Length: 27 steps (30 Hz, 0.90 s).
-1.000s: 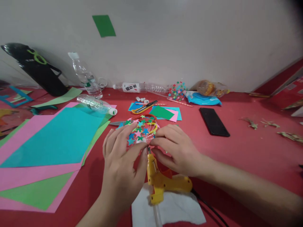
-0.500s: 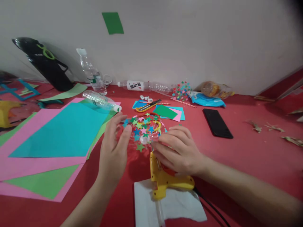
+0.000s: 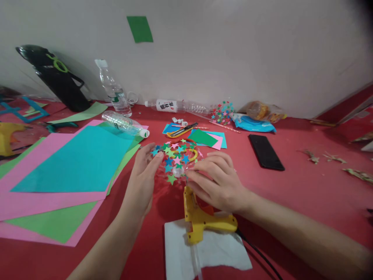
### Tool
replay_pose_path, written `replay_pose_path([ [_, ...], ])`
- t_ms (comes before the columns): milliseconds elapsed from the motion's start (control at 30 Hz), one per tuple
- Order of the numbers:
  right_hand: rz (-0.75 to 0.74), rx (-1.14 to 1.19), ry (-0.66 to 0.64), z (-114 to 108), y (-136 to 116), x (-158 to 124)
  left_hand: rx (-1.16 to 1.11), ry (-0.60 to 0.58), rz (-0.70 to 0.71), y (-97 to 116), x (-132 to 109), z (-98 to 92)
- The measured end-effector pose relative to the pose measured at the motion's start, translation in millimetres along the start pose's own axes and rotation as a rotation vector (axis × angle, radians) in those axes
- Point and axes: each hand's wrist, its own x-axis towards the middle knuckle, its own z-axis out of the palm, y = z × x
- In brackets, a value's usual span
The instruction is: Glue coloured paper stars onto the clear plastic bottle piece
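Note:
A clear plastic piece covered with coloured paper stars (image 3: 177, 160) is at the middle of the red table, with red and yellow curved parts in it. My left hand (image 3: 144, 175) is curved round its left side, the fingertips at its edge. At its right side is my right hand (image 3: 214, 179), thumb and fingers pinched together near the rim; what they pinch is too small to make out. Just below lies a yellow glue gun (image 3: 201, 223) on a white cloth (image 3: 220, 252), its nozzle pointing up toward the stars, partly behind my right fingers.
Coloured paper sheets (image 3: 72, 163) cover the left side. Behind are plastic bottles (image 3: 116, 93), a black flask (image 3: 58, 81), a yellow cutter (image 3: 182, 131), small cards (image 3: 204, 139) and a blue packet (image 3: 253, 123). A black phone (image 3: 266, 152) lies right.
My left hand has shifted slightly inward, closer to the starred piece. My right hand stays beside it with its fingers pinched, moved only a little.

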Motion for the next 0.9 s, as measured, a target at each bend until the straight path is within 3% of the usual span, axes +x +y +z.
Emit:
replay_pose_path([
  [100, 0.014, 0.028, -0.031, 1.1, -0.5, 0.6, -0.055, -0.045, -0.07, 5.1, -4.6, 3.5],
  [267, 0.031, 0.027, -0.04, 3.8, -1.4, 0.9, -0.068, -0.08, -0.04, 7.3, -8.1, 4.9],
  [667, 0.046, 0.051, 0.027, 4.7, -0.4, -0.5, -0.007, -0.065, 0.032, 3.6, -9.4, 6.0],
  [900, 0.098, 0.051, -0.019, 5.1, 1.7, -1.4, 0.011, -0.053, 0.054, 1.6, -9.5, 4.1],
])
